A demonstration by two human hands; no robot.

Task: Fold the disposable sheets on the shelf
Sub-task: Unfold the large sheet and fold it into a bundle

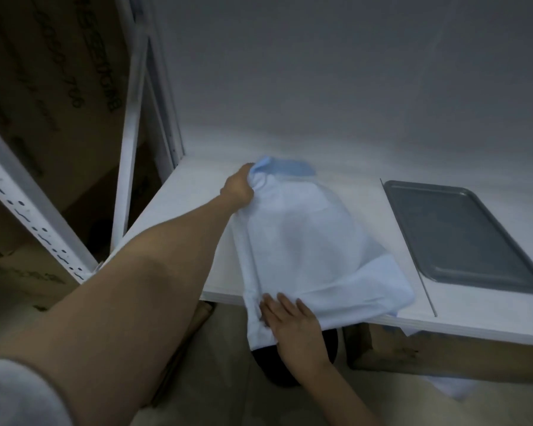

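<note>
The disposable sheet [305, 241] lies on the shelf [413, 315] with its long axis running away from the person; the left hand [239, 187] grips the far corner, while the right hand [290, 321] presses flat, fingers straight, on the near overhanging edge

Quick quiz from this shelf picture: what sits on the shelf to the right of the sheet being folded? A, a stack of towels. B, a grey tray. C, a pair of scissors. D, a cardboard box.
B: a flat grey tray lies on the shelf to the right of the sheet.
</note>
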